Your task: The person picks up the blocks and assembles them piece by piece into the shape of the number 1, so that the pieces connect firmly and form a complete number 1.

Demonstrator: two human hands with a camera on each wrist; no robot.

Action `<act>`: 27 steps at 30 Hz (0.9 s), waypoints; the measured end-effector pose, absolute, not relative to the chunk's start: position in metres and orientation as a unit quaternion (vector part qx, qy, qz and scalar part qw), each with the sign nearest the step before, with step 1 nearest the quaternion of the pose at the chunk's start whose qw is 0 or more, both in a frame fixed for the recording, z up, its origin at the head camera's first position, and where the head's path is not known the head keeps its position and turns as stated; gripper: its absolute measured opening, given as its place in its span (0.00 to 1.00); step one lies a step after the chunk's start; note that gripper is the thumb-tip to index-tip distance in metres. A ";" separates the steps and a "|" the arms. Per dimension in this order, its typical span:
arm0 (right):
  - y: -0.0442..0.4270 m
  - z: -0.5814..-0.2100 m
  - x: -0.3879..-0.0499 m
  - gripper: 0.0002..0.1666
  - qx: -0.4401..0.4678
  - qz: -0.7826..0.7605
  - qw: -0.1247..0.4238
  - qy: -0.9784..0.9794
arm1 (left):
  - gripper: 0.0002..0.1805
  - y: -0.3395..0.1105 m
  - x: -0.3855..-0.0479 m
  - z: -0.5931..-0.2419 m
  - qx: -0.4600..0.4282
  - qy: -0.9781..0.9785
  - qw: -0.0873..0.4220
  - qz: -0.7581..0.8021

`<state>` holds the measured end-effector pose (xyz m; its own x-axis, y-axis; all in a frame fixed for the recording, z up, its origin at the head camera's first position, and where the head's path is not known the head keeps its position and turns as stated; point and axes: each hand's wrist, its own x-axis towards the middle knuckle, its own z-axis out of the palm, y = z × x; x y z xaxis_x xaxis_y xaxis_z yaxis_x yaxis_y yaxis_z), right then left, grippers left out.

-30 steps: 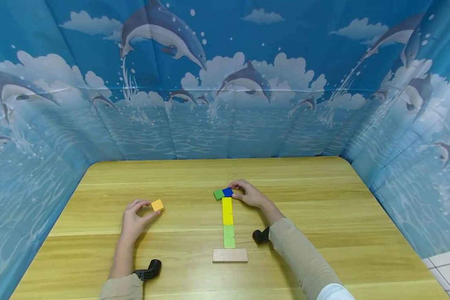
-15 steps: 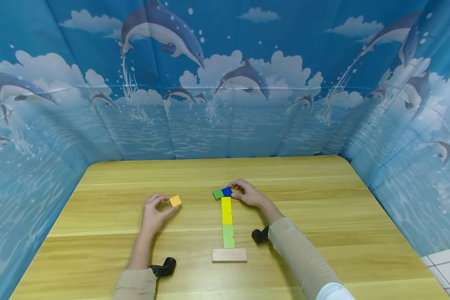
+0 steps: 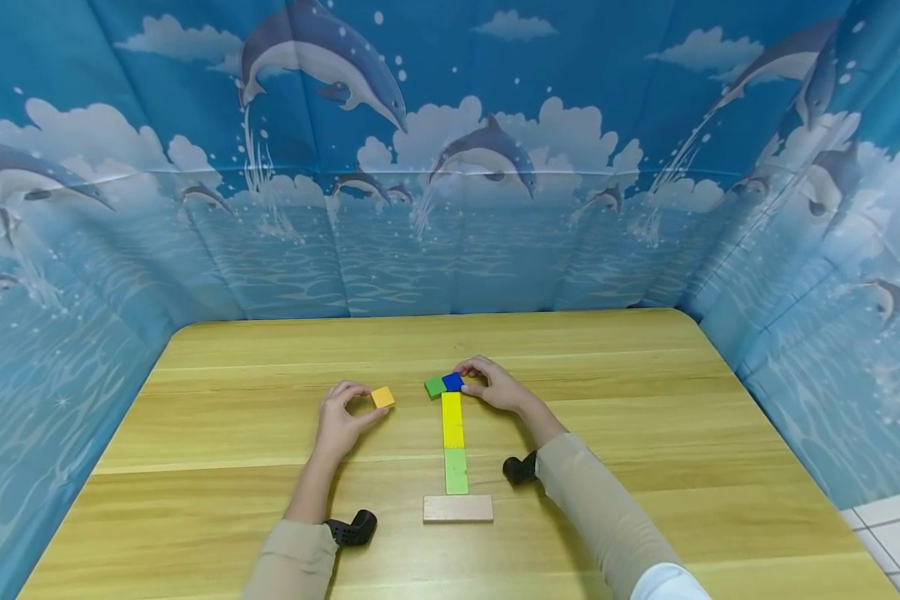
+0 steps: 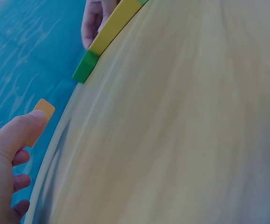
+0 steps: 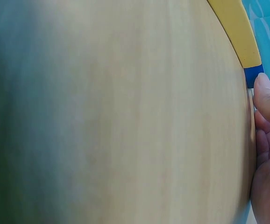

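My left hand (image 3: 342, 422) pinches an orange block (image 3: 382, 397) between thumb and fingers, to the left of a row of blocks. In the left wrist view the thumb presses the flat orange block (image 4: 42, 112), held off the table. At the row's far end, my right hand (image 3: 497, 387) pinches a blue block (image 3: 452, 382) by its right side; the right wrist view shows the thumb against this blue block (image 5: 253, 75). A green block (image 3: 435, 387) touches the blue one on its left. Toward me run a long yellow block (image 3: 453, 420) and a light green block (image 3: 456, 472).
A plain wooden block (image 3: 458, 509) lies crosswise at the near end of the row. The wooden table (image 3: 607, 358) backs onto a blue dolphin curtain (image 3: 450, 267). Black wrist-worn devices (image 3: 356, 527) jut out beside both forearms.
My left hand has moved right across the table, carrying the orange block closer to the green block. The right hand stays at the blue block, and the row keeps its layout.
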<state>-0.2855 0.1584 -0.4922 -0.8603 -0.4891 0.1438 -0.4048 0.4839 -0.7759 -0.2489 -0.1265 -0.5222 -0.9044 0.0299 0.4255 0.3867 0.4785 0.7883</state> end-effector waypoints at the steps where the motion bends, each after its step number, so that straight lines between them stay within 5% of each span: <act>1: 0.159 -0.497 -0.288 0.17 -0.260 -0.436 0.046 0.860 | 0.18 -0.124 -0.249 -0.523 -0.124 -0.842 0.177 -0.494; 27: 0.163 -0.509 -0.298 0.16 -0.253 -0.421 0.041 0.870 | 0.19 -0.083 -0.261 -0.524 -0.146 -0.888 0.145 -0.412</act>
<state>-0.2983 0.1632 -0.5087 -0.8684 -0.4751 0.1423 -0.4062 0.5168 -0.7536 -0.2607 -0.0835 -0.5238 -0.9152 0.1395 0.3781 0.3787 0.6187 0.6883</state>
